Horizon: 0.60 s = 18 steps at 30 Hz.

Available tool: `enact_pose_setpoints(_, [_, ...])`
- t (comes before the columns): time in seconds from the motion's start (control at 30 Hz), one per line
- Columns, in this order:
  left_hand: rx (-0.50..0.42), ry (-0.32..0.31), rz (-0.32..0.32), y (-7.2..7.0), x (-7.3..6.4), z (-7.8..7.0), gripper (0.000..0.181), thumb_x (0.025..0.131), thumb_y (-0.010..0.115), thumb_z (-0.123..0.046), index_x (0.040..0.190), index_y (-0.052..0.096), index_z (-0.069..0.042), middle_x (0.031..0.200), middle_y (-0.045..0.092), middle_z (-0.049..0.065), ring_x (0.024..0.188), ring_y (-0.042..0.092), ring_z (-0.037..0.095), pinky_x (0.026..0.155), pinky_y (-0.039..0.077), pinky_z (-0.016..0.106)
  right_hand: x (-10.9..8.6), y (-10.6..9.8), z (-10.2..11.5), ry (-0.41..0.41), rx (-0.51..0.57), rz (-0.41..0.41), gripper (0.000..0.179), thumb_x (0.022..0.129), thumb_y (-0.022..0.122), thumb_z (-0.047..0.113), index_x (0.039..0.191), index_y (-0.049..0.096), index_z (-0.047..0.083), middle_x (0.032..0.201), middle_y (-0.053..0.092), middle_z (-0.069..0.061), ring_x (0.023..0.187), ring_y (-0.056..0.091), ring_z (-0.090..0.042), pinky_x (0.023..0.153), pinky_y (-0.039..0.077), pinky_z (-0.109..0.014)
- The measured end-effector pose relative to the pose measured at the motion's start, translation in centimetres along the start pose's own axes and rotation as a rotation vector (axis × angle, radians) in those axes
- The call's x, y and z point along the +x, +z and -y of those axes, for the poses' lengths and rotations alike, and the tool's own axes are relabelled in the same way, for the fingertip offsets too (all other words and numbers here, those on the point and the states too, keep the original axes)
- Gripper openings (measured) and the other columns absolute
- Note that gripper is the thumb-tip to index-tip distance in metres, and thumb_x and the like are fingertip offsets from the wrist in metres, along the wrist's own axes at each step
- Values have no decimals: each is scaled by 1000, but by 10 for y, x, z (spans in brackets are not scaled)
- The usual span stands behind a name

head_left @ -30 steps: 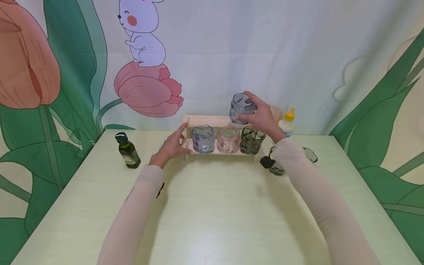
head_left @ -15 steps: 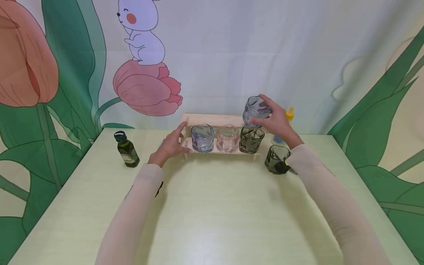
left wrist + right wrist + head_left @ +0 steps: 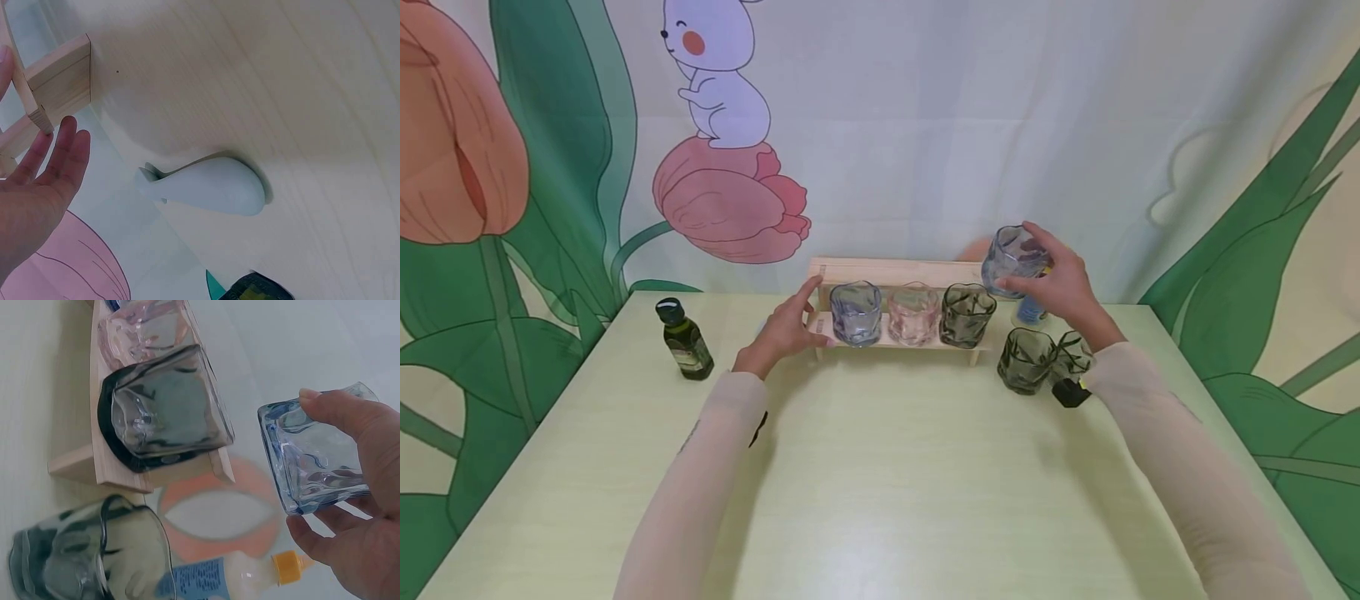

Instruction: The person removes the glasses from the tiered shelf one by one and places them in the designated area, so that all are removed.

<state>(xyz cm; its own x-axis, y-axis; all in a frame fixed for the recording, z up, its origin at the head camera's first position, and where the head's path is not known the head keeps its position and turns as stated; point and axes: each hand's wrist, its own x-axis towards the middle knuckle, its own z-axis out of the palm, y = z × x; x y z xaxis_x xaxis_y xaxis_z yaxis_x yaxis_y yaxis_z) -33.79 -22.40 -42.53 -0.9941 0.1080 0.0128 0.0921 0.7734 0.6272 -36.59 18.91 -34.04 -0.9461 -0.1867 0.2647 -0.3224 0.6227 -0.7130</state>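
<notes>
While the dark green bottle (image 3: 688,343) stands toward the table's (image 3: 880,467) far left corner, its label is too small to read in the head view. There's the left hand (image 3: 785,331), spread at the left end of the wooden rack (image 3: 880,268), and the right hand (image 3: 1063,283) pinching a pale blue glass (image 3: 1004,260) above the rack's right end! A blue glass (image 3: 856,315), pink glass (image 3: 913,315) and smoky glass (image 3: 967,317) line its lower shelf.

Over to the left wrist: fingers straight and parted, a fingertip touching the rack's end.

Now the right wrist: thumb on one side of that pale blue glass, fingers on the other, well clear of the rack; below, a yellow-capped bottle (image 3: 240,575) carries rows of print on its blue label, too blurred to read.
</notes>
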Motion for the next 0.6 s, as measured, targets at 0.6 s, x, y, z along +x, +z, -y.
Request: enact_pose_setpoints(0.6, [-13,-2,2,-1,-1,0,113,76,88,-15,159,13,-34,130,51,19,97,54,33,85,47,45,-25,-37,-31,47,-7,-30,94,85,80,37,160,22,31,148,45,-19,133,43,-41,100,38,-58])
